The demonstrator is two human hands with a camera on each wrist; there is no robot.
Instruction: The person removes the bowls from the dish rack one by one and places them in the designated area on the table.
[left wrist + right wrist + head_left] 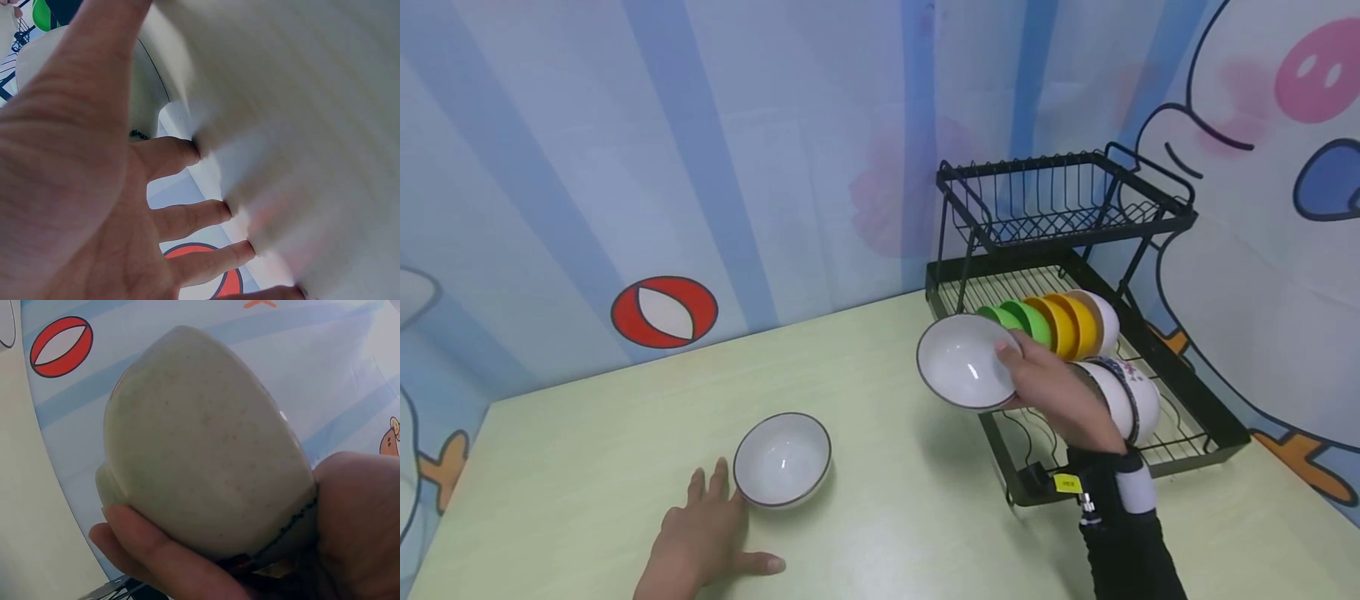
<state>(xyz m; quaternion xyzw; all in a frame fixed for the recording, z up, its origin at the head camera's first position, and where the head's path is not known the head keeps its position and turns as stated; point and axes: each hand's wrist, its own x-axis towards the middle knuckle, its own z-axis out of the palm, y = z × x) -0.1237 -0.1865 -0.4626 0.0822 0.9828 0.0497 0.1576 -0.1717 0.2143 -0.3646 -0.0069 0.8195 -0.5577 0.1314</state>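
My right hand [1060, 387] holds a white bowl [962, 362] with a dark rim by its side, thumb inside and fingers beneath, above the table by the dish rack. In the right wrist view the bowl's pale outer side [200, 444] shows, with the fingers [169, 556] curled under it. A second white bowl [782, 458], also dark-rimmed, stands upright on the table. Just left of it is my left hand [700, 533], fingers spread and fairly straight, the index finger close to the bowl. The left wrist view shows the fingertips [240, 253] resting on the tabletop.
A black two-tier dish rack [1213, 437] stands at the right. Its lower tier holds green bowls [1030, 321], yellow bowls [1082, 325] and white bowls [1142, 400] on edge; the upper tier [1067, 192] is wire. A printed curtain [820, 167] hangs behind the table [880, 533].
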